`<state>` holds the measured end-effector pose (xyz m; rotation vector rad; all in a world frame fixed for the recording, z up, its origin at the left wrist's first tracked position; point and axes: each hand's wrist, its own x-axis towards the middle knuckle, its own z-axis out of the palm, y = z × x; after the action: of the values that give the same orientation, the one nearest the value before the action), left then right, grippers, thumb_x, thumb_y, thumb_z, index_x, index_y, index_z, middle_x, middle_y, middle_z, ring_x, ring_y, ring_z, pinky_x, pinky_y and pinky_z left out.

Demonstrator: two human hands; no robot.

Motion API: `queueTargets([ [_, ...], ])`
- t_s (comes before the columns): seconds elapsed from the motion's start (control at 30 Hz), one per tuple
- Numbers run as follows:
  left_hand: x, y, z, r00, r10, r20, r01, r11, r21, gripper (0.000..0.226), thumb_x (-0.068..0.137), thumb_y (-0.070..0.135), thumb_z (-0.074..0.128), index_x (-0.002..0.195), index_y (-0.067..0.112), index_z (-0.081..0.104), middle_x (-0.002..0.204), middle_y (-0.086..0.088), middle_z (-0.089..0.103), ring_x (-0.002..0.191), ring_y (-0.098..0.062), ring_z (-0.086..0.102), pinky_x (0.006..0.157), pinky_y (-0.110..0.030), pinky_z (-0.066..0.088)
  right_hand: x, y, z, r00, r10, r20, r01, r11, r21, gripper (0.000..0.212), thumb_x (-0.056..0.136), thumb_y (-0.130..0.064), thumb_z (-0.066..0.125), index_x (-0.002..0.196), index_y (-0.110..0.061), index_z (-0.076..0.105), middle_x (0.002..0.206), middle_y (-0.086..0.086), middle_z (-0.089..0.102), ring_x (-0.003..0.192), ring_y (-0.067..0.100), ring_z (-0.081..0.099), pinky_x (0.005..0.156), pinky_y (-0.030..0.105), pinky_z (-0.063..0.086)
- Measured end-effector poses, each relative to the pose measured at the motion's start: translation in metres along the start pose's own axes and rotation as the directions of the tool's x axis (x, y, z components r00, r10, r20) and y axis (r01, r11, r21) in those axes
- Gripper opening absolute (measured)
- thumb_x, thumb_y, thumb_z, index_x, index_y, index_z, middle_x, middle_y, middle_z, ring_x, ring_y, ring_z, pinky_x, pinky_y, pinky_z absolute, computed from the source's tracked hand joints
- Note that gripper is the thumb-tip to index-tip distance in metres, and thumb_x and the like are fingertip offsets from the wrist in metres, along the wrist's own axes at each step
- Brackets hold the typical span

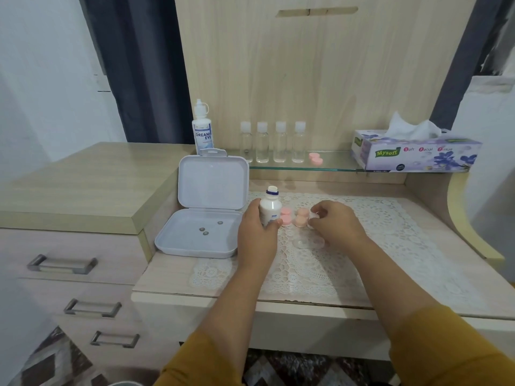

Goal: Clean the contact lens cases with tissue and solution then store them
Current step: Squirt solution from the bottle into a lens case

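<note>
Mustard sleeves come in from the bottom edge, both forearms reaching over the lace mat on the surface.

Left hand: grip wrapped round a small white solution bottle, thumb on the near side, bottle upright, blue collar at the neck, nozzle apparently uncapped. Right hand: fingertips pinching something small and clear, probably a cap or lid; too blurred to say which.

Between the hands, on the mat: a pink lens case just beside the bottle, and a peach lens case touching or nearly touching the right fingertips. A clear round piece lies on the mat below them.

Left of the bottle: open white storage box, lid propped up, three small dark round items in the tray. Behind, on the glass shelf: a taller Dream Eye bottle, four clear travel bottles, another pink case, and a tissue box with a sheet standing out.

Handling judgement: the cases are light, rigid plastic, likely slick once wetted, and will skate on the lace. Best pinched across the bridge or by the ribbed rim of a cap. The bottle is soft-walled; a gentle squeeze at mid-body should do.
</note>
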<state>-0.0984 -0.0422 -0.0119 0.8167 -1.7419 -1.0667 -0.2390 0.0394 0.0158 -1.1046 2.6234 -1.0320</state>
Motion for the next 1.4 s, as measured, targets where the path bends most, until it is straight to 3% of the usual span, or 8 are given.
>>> queueTargets([
  [0.1,0.001,0.000,0.000,1.000,-0.012,0.002,0.012,1.000,0.010,0.043,0.084,0.013,0.069,0.122,0.024,0.053,0.111,0.009,0.061,0.104,-0.011,0.056,0.090,-0.030,0.046,-0.007,0.001,-0.007,0.999,-0.027,-0.026,0.028,0.998,0.061,0.031,0.089,-0.030,0.063,0.118,-0.021,0.063,0.110,-0.004,0.062,0.099,0.014,0.057,0.087,0.034,0.047],
  [0.33,0.001,0.000,0.000,1.000,-0.002,0.002,0.002,1.000,0.013,0.039,0.084,0.012,0.069,0.118,0.025,0.054,0.107,0.011,0.061,0.101,-0.011,0.056,0.088,-0.029,0.046,-0.049,0.016,-0.017,0.996,-0.083,0.016,0.083,0.996,0.021,0.024,0.080,-0.045,0.072,0.098,-0.031,0.067,0.094,-0.014,0.057,0.090,0.006,0.053,0.080,0.029,0.044],
  [0.67,-0.001,0.002,-0.001,1.000,0.016,0.017,-0.016,1.000,0.004,0.042,0.083,0.010,0.069,0.121,0.022,0.055,0.113,0.008,0.061,0.104,-0.012,0.055,0.090,-0.028,0.045,-0.060,0.025,-0.004,0.978,-0.198,-0.062,0.197,0.980,-0.025,0.029,0.078,-0.038,0.074,0.103,-0.026,0.068,0.090,-0.016,0.052,0.095,0.008,0.048,0.083,0.027,0.040],
  [0.87,-0.004,0.005,-0.002,0.996,0.067,0.060,-0.067,0.998,-0.001,0.044,0.082,0.009,0.071,0.121,0.023,0.057,0.109,0.018,0.057,0.102,-0.002,0.050,0.084,-0.013,0.037,-0.066,0.028,-0.007,0.989,-0.030,-0.143,0.093,0.887,0.452,0.015,0.081,-0.024,0.075,0.095,-0.027,0.069,0.086,-0.009,0.062,0.073,-0.001,0.053,0.065,0.009,0.042],
  [0.97,-0.004,0.006,-0.002,0.993,0.088,0.081,-0.088,0.996,0.001,0.047,0.081,0.007,0.072,0.122,0.024,0.057,0.107,0.021,0.055,0.100,0.002,0.049,0.081,-0.006,0.035,-0.066,0.031,-0.007,0.993,0.044,-0.113,0.038,0.773,0.634,0.016,0.080,-0.020,0.076,0.092,-0.029,0.072,0.077,-0.013,0.062,0.073,0.006,0.056,0.071,0.026,0.051],
  [1.03,-0.004,0.005,-0.001,0.991,0.098,0.093,-0.100,0.995,0.012,0.048,0.081,0.007,0.072,0.124,0.024,0.057,0.107,0.021,0.055,0.102,0.000,0.050,0.081,-0.004,0.034,-0.066,0.033,-0.007,0.994,0.051,-0.099,0.029,0.742,0.669,0.017,0.079,-0.023,0.077,0.093,-0.031,0.073,0.074,-0.015,0.062,0.076,0.011,0.058,0.077,0.035,0.053],
  [1.27,-0.003,0.001,0.000,0.983,0.140,0.115,-0.146,0.988,0.045,0.055,0.081,0.005,0.072,0.131,0.019,0.055,0.126,0.007,0.058,0.115,-0.007,0.050,0.100,-0.022,0.039,-0.065,0.035,-0.012,0.994,0.032,-0.107,0.054,0.701,0.711,0.021,0.083,-0.025,0.075,0.104,-0.026,0.073,0.083,-0.005,0.062,0.080,0.010,0.059,0.078,0.025,0.051],
  [1.4,-0.003,0.002,0.001,0.979,0.160,0.128,-0.167,0.985,0.041,0.054,0.079,0.002,0.072,0.129,0.019,0.057,0.122,0.010,0.059,0.113,-0.004,0.051,0.096,-0.016,0.038,-0.063,0.036,-0.010,0.996,-0.005,-0.087,0.065,0.699,0.712,0.021,0.085,-0.025,0.073,0.105,-0.027,0.073,0.084,-0.007,0.066,0.085,0.011,0.061,0.082,0.027,0.052],
])
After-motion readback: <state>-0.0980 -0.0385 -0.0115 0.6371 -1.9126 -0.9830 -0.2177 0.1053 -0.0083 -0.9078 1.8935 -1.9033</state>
